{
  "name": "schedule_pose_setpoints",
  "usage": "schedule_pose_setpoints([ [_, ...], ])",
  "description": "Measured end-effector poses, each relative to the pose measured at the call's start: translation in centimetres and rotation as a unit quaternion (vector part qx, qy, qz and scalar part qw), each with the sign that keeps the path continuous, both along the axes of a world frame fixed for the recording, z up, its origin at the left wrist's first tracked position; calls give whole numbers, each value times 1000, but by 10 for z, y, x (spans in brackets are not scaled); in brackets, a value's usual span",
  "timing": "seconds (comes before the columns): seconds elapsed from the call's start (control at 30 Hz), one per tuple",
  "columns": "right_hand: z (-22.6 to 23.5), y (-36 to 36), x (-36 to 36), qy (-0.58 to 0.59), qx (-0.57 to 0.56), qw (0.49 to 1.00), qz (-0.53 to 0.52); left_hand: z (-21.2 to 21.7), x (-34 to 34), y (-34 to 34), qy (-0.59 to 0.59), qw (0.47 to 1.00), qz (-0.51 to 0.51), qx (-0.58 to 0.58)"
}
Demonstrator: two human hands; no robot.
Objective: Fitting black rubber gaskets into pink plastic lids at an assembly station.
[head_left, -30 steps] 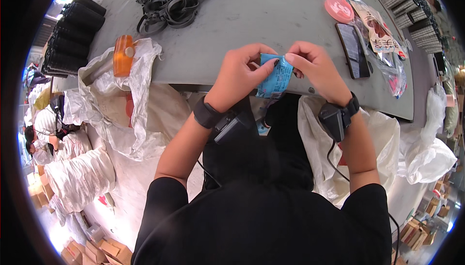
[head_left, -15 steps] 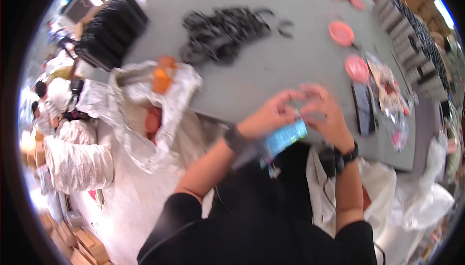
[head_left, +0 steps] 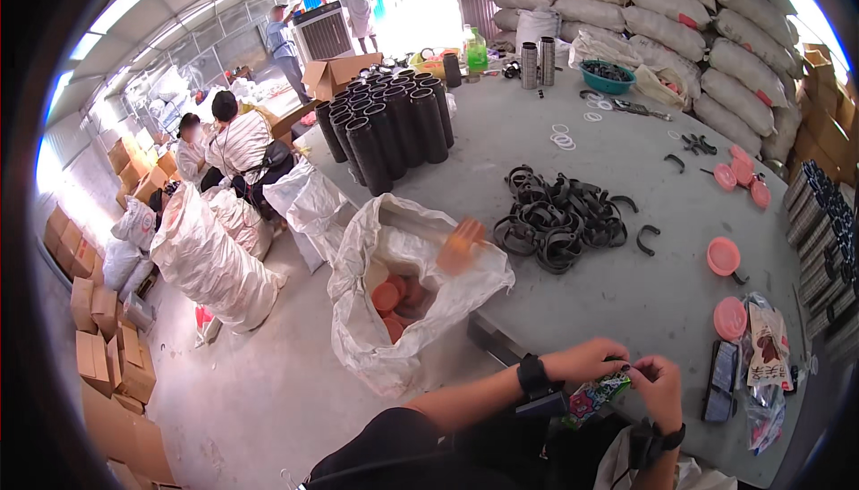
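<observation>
Low at the table's near edge, my left hand [head_left: 586,360] and my right hand [head_left: 659,390] meet at the fingertips. Both have closed fingers, pinching at a small dark spot that I cannot make out. Just beneath them shows a shiny green and pink patterned item [head_left: 592,398], its kind unclear and partly covered by my right hand. Each wrist wears a black strap. Closest on the tabletop to my right hand are a dark phone [head_left: 720,381], a round pink lid [head_left: 730,318] and a brown-and-white printed packet [head_left: 769,343].
A loose pile of black curved clips [head_left: 564,221] lies mid-table. An open white sack [head_left: 358,311] with orange round pieces inside stands left, a blurred orange piece [head_left: 461,247] at its rim. Black tubes [head_left: 385,127] stand behind it; stacked sacks [head_left: 667,16] line the back. People sit farther left.
My view has swung up and left, showing more of the room. My fingers, curled and slightly apart before, have come together at the tips.
</observation>
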State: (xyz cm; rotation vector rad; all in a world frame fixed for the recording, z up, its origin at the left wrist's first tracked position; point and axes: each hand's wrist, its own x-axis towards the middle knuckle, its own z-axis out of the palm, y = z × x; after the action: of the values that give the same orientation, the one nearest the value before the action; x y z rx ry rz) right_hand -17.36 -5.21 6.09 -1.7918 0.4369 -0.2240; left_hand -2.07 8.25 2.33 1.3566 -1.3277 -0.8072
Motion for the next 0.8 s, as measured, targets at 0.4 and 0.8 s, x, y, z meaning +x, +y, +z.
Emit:
schedule_pose_setpoints([
  [0.4,-1,9,-2,-129,-222,966,-14,9,0,-2,9,998,40,41],
  [0.8,-10,9,-9,-212,-310,927,20,16,-10,3,207,972,-20,109],
])
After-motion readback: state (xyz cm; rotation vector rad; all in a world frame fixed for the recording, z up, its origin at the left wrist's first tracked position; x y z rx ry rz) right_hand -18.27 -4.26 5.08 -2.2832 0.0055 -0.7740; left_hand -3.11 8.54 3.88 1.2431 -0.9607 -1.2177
